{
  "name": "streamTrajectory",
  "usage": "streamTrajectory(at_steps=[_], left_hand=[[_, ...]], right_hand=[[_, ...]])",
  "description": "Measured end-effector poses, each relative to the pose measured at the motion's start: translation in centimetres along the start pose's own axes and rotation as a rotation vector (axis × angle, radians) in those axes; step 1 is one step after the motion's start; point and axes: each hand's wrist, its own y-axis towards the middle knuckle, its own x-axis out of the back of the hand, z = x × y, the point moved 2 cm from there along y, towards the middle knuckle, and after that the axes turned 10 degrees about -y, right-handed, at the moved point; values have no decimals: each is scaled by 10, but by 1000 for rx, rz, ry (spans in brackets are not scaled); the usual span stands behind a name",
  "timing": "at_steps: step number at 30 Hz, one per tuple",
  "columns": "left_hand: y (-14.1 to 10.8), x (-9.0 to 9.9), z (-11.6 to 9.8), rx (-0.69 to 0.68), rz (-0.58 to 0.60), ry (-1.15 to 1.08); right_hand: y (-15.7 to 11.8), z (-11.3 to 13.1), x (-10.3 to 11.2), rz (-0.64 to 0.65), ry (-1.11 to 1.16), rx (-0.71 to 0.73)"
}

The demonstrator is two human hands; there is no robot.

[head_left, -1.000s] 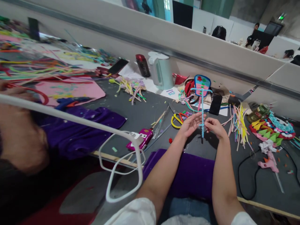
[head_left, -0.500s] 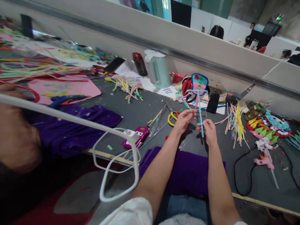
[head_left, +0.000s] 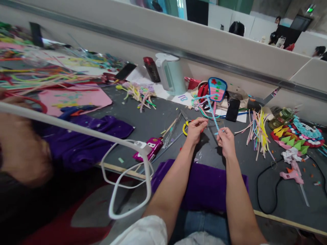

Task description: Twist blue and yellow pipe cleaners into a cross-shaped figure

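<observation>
My right hand [head_left: 227,140] is closed on the lower end of a light blue pipe-cleaner stem [head_left: 212,110]. The stem stands tilted, its top branching into a crosspiece. My left hand [head_left: 196,131] pinches at the left of the stem, its thumb and finger pressed together. A thin, wire-like strand seems to run from those fingers toward the stem; it is too fine to name surely. Beside my left hand lie scissors with yellow handles [head_left: 185,128], partly covered by it. Below my forearms is a folded purple cloth [head_left: 206,187].
A white tubular frame [head_left: 102,134] crosses the left foreground, near another person's blurred arm [head_left: 22,149]. Behind my hands stand a kettle [head_left: 176,76] and a dark bottle [head_left: 152,69]. At right lie a pipe-cleaner bundle [head_left: 258,136] and a pink glue gun [head_left: 293,173] with its cord.
The blue stem has tipped, its top swinging to the left and its lower end drawing up into my right hand. My left hand has shifted slightly left, away from the stem.
</observation>
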Motion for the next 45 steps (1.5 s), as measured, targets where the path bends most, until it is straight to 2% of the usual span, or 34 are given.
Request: streamTrajectory(at_steps=[5,10,12,15,18,22,24,28,32,34,36,40,45], left_hand=[[-1,-1,0,-134,-32,-25],[-1,-1,5,-146,-78,-55],[-2,-2,6,-105,-84,-84],[-4,-5,7,37,-57,-143],[-9,-14,7,187,44,-183],[-22,-27,14,336,213,-111],[-27,-31,19,385,246,-87],[-27,-30,19,381,164,-72],[-23,-26,15,406,134,-51],[-24,-27,15,466,161,-43],[-27,-28,15,519,179,-29],[-33,-31,17,593,230,-4],[-37,-33,19,649,296,-22]], right_hand=[[0,-4,-5,16,0,5],[-1,-7,-7,9,0,11],[-2,-7,-8,6,4,17],[-1,-6,-8,-21,18,41],[1,-7,-8,-79,33,91],[5,-11,-8,-174,-2,153],[6,-14,-8,-192,-45,154],[5,-15,-4,-190,-230,153],[5,-11,8,-323,-395,192],[7,-8,17,-393,-339,189],[10,-6,26,-399,-211,167],[15,0,38,-274,26,103],[16,5,46,-214,109,82]])
